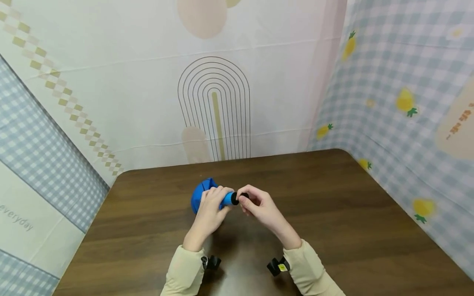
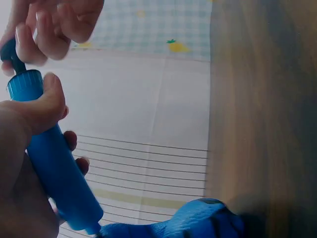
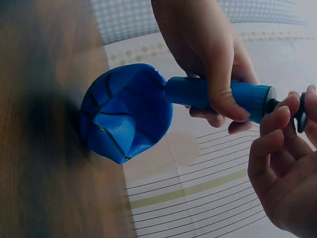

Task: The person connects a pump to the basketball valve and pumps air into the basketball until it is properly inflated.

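Observation:
A partly collapsed blue basketball [image 1: 197,198] with black lines [image 3: 103,130] sits left of the middle of the table, its side caved in. The tip of a blue hand pump [image 3: 185,91] meets the ball's edge. My left hand [image 1: 211,209] is wrapped round the pump's barrel [image 2: 62,173], thumb along its upper end. At the other end, my right hand [image 1: 263,210] holds the black pump handle [image 3: 301,113] between curled fingers and thumb. The handle stands close to the barrel, with a short dark stretch of rod between them. The joint of tip and ball is too small to make out.
The brown wooden table [image 1: 148,230] has rounded far corners. A white printed cloth [image 1: 148,94] hangs behind it, and a blue checked cloth [image 1: 389,135] with yellow fruit hangs on the right. Black wrist cameras [image 1: 212,262] are strapped near both cream sleeves [image 1: 185,269].

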{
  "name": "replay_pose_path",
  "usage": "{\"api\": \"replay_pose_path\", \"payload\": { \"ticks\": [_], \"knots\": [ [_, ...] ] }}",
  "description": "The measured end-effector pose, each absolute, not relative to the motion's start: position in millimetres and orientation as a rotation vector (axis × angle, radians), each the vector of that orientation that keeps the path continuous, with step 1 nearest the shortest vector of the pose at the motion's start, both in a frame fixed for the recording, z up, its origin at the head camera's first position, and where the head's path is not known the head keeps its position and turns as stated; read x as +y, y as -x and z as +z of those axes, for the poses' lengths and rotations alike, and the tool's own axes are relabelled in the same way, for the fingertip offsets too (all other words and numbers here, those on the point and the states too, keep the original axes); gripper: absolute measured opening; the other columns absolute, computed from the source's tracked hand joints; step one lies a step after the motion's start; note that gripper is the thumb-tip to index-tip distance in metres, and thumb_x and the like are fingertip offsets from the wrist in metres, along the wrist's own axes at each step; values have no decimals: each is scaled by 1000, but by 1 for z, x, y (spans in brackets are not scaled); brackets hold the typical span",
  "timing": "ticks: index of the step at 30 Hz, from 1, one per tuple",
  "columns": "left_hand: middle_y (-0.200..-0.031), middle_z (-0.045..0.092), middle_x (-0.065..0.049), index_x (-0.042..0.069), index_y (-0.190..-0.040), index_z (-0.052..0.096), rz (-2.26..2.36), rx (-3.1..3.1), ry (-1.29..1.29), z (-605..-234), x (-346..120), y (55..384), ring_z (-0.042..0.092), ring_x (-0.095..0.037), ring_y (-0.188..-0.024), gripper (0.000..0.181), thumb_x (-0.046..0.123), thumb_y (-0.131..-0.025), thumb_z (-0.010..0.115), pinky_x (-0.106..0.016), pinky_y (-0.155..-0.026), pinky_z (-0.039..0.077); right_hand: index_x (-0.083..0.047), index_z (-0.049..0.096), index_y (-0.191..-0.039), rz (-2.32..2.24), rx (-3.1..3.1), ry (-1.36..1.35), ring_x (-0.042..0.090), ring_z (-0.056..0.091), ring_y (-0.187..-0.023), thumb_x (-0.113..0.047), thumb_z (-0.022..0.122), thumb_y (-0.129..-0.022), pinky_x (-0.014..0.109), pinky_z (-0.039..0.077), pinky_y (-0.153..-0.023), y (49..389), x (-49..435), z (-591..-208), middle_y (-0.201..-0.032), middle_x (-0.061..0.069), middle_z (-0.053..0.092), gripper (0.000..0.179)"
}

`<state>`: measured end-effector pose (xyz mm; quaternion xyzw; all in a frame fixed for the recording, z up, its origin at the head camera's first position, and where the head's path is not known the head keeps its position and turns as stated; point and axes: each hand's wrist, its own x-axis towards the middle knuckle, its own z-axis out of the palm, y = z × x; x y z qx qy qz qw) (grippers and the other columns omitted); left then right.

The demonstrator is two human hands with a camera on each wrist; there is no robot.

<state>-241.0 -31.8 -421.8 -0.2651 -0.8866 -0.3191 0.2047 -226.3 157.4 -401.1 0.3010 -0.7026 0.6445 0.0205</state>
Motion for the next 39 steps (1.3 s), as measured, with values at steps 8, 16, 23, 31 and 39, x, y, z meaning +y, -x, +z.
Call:
{"api": "replay_pose_path", "payload": {
  "ticks": [8,16,23,31,39],
  "knots": [
    [-100,64,-2,19,-110,62,-896,-2488,680,-428,-52,251,56,-26,-99,26,20,-86,72,-54,-101,34,-5,63,-101,1895,-2293,-843,13,51,-59,-17,52,-100,25,45,-51,217,166,-382,-70,6,54,16],
    [-103,64,-3,17,-106,62,-911,-2478,601,-431,-64,256,55,-28,-105,24,23,-85,71,-55,-103,33,-2,58,-96,1927,-2156,-980,11,44,-53,-7,56,-96,29,38,-46,207,171,-373,-63,8,46,6],
    [-96,64,-4,15,-102,62,-831,-2419,625,-430,-35,247,55,-28,-100,25,4,-81,70,-54,-100,36,-1,57,-100,1965,-2224,-906,12,44,-52,-12,53,-98,26,41,-47,221,152,-395,-64,12,46,12],
    [-98,63,-2,19,-107,63,-753,-2411,607,-435,-33,252,56,-25,-101,24,11,-85,69,-52,-99,36,-6,60,-103,1890,-2360,-800,21,48,-57,-15,56,-98,25,43,-51,225,157,-397,-69,7,50,12],
    [-107,65,-5,16,-104,64,-884,-2472,489,-437,-68,261,54,-28,-112,23,18,-83,71,-54,-106,32,-13,61,-98,1722,-2332,-851,21,46,-52,-16,56,-98,24,39,-47,209,156,-379,-65,3,46,6]
  ]
}}
